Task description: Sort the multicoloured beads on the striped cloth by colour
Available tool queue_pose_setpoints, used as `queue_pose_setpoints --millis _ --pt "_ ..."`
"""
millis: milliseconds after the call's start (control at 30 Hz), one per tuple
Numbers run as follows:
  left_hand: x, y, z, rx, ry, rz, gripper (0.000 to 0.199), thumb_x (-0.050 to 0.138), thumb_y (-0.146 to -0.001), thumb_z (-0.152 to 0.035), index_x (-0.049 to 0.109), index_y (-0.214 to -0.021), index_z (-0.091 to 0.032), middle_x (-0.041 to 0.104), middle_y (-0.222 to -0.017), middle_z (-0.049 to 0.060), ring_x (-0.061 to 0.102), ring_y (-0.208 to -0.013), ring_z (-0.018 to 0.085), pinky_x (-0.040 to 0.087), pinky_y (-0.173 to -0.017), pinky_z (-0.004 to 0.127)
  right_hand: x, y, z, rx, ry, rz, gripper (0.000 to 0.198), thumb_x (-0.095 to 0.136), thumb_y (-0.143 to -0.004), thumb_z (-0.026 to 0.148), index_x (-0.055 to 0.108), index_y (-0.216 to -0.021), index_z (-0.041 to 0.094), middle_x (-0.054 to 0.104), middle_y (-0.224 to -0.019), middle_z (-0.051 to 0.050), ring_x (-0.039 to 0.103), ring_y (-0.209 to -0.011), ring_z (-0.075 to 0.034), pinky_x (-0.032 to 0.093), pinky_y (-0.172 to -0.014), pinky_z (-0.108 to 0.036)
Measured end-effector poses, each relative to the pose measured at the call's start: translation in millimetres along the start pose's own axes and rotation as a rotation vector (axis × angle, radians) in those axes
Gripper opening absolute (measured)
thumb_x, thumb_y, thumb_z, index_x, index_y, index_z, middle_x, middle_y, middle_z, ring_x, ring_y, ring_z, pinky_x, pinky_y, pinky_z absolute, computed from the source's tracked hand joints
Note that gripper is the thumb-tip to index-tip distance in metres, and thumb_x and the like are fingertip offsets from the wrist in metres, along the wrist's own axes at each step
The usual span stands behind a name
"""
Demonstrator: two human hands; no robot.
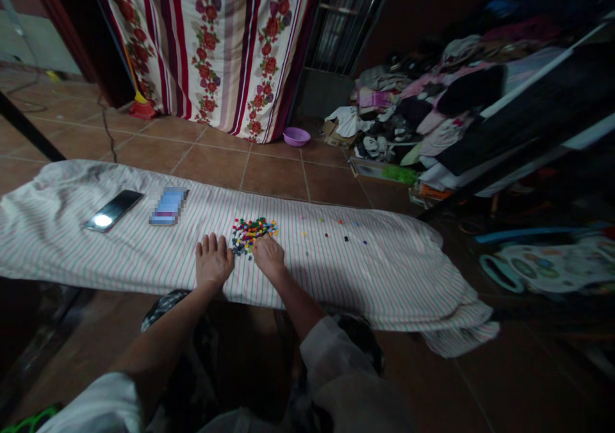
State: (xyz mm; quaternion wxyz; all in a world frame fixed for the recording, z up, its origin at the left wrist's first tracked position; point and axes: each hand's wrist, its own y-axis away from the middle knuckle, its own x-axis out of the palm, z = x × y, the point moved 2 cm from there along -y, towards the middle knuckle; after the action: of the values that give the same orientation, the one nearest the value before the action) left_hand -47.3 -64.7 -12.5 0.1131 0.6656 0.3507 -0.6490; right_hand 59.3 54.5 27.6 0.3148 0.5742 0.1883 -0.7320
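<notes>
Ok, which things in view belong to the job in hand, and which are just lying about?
Likely in the job:
pile of multicoloured bead-like pieces, right hand at its edge, left hand beside it
spaced-out single pieces
striped cloth beneath

Apparently just lying about:
glossy phone
lit phone
purple basin
heap of clothes

From here I see a floral striped curtain (206, 49), a purple plastic basin (296, 137) beside its hem. 2 smartphones (115, 210) lie near each other. Clothes (427, 100) sit heaped at right.
</notes>
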Motion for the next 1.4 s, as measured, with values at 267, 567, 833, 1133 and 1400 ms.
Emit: queue_pose_setpoints --millis 267,567,833,1133,1400 --pt "-5 -1 -2 -0.005 0.023 0.018 0.054 0.035 -0.093 -0.035 0.056 -0.135 -0.01 0.053 -0.146 0.022 0.042 -0.14 0.037 0.03 -0.115 0.054 -3 7 1 -0.012 -0.004 -0.051 0.021 0.05 -0.096 0.023 0.071 -0.1 0.021 0.07 -0.107 -0.01 0.065 -0.099 -0.021 0.047 -0.083 -0.031" --pt "-10 1 -3 0.012 0.003 0.017 0.054 0.031 -0.094 -0.036 0.056 -0.133 -0.008 0.053 -0.144 0.024 0.042 -0.139 0.039 0.031 -0.113 0.055 -13 26 -3 -0.044 -0.222 -0.09 0.012 0.054 -0.093 0.022 0.065 -0.096 0.024 0.074 -0.101 -0.002 0.066 -0.095 -0.017 0.045 -0.08 -0.025" --pt "-16 2 -4 0.011 0.001 0.033 0.052 0.03 -0.094 -0.035 0.057 -0.131 -0.01 0.056 -0.14 0.022 0.044 -0.137 0.036 0.032 -0.113 0.053 4 34 -76 0.03 -0.607 -0.188 0.01 0.058 -0.084 0.017 0.064 -0.091 0.022 0.073 -0.084 0.001 0.067 -0.077 -0.013 0.05 -0.072 -0.022" --pt "-17 0 -5 0.021 -0.039 0.058 0.053 0.031 -0.093 -0.035 0.056 -0.132 -0.008 0.054 -0.141 0.023 0.044 -0.136 0.037 0.033 -0.112 0.053 -16 51 -206 0.365 -0.499 -0.397 0.018 0.055 -0.082 0.02 0.071 -0.091 0.022 0.074 -0.087 -0.002 0.07 -0.085 -0.018 0.051 -0.079 -0.027" --pt "-18 0 -5 0.023 -0.052 0.062 0.051 0.031 -0.093 -0.035 0.057 -0.13 -0.011 0.056 -0.138 0.021 0.046 -0.134 0.035 0.035 -0.11 0.052 -12 51 -217 0.478 -0.294 -0.452 0.023 0.055 -0.085 0.018 0.074 -0.098 0.019 0.072 -0.093 -0.006 0.065 -0.084 -0.016 0.046 -0.077 -0.023"
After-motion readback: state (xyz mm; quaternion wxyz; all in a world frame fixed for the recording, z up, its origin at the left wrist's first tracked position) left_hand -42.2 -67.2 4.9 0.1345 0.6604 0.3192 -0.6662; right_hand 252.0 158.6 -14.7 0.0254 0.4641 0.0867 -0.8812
